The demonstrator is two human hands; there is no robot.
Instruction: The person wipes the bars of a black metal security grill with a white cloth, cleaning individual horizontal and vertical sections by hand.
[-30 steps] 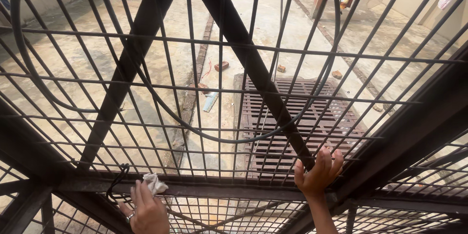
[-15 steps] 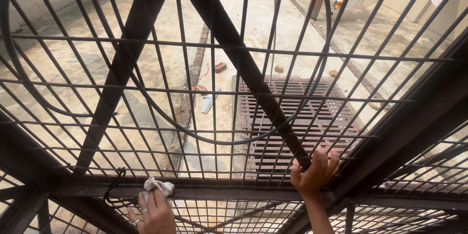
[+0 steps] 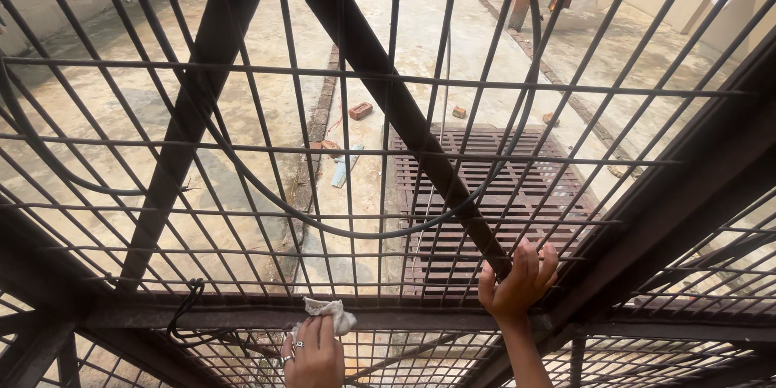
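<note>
The left hand is pressing a small crumpled white cloth against the dark horizontal metal beam of a large barred iron grille, its fingers closed over the cloth, with rings showing on two of them. The cloth is sticking out just above the fingertips, touching the beam. A loop of black wire is hanging on the beam to the left of this hand. The right hand is gripping the grille where a thick diagonal steel brace is meeting the lower bars, fingers curled over a thin bar. Beyond both hands, far below through the bars, a rusty slatted floor grate is lying in the concrete yard, with a red brick beyond it.
</note>
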